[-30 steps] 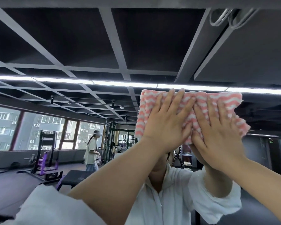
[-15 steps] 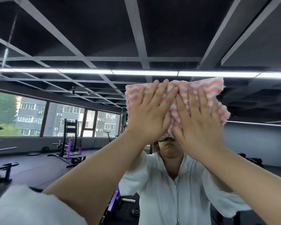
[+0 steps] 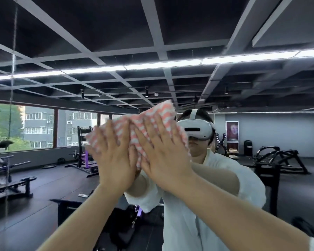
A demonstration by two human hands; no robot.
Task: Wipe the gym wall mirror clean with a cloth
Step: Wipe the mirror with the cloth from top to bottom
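I see both hands flat on the pink-and-white cloth, fingers straight, pressing it against the mirror. The left hand and right hand hide most of the cloth; its lower edge is blurred. Its long axis slants up toward the right. Bare glass lies on every side.

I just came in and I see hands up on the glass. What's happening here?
A person is cleaning the big gym wall mirror. The left hand and the right hand lie side by side, fingers straight, pressing a pink-and-white striped cloth flat against the glass. In the reflection you can see the person in a white shirt wearing a white headset, with weight benches and machines behind.
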